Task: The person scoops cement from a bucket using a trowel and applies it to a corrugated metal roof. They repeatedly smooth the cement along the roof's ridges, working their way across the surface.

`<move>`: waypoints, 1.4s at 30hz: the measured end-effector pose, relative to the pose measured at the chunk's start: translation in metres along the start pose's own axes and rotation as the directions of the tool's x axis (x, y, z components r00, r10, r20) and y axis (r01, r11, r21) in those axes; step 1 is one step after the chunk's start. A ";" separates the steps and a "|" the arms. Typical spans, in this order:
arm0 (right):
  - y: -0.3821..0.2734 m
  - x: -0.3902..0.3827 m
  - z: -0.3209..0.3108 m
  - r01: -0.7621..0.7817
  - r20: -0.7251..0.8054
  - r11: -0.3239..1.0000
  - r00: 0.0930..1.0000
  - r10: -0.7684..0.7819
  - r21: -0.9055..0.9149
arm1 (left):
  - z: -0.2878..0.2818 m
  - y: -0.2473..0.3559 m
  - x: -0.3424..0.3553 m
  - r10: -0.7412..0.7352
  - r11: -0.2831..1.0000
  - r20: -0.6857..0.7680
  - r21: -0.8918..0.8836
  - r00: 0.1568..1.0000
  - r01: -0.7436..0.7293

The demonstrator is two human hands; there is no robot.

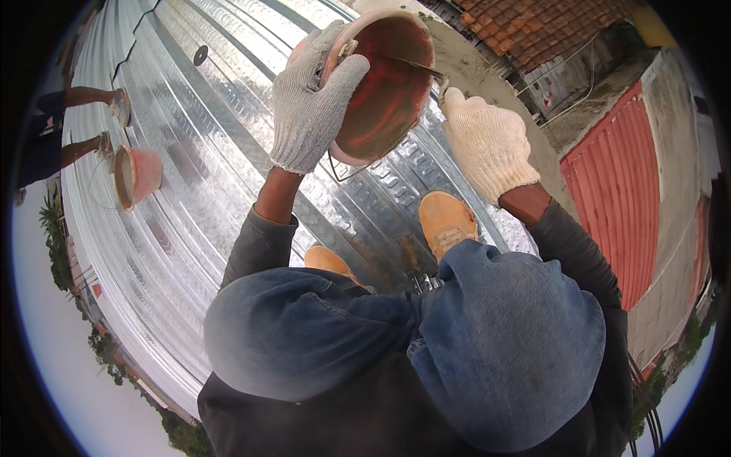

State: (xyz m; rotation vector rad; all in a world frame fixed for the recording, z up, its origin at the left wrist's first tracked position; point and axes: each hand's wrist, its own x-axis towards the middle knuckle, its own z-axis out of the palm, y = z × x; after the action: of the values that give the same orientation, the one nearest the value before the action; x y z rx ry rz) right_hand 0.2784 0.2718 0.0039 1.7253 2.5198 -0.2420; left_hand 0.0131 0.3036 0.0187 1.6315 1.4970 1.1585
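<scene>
My left hand (311, 114), in a grey-white knit glove, grips the rim of a reddish bucket (392, 103), thumb over the edge. The bucket is tilted so its mouth faces me; its inside is smeared with grey-brown residue, and its wire handle (346, 174) hangs below the rim. My right hand (489, 145), in a cream glove, is closed round a trowel (415, 63). The trowel's thin blade reaches into the bucket's mouth, seen nearly edge-on. The glove hides most of its grip.
I am crouched on ribbed metal decking (228, 145). A second reddish bucket (141, 175) stands at the left, near another person's legs (87, 122). Wet-looking mortar (476, 72) runs along the wall top at the right, beyond which are a tiled roof (541, 27) and red corrugated sheeting (617, 194).
</scene>
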 end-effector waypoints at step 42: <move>-0.024 0.000 0.017 -0.372 0.387 0.132 0.778 -0.495 0.919 | -0.044 -0.017 0.000 -0.258 0.950 -0.096 -0.207 0.961 0.235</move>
State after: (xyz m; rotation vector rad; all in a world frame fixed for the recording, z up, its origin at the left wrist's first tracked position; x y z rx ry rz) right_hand 0.2558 0.2604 -0.0105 1.1325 1.7064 -2.5790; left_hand -0.0337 0.3012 0.0220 1.2232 1.5591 1.2372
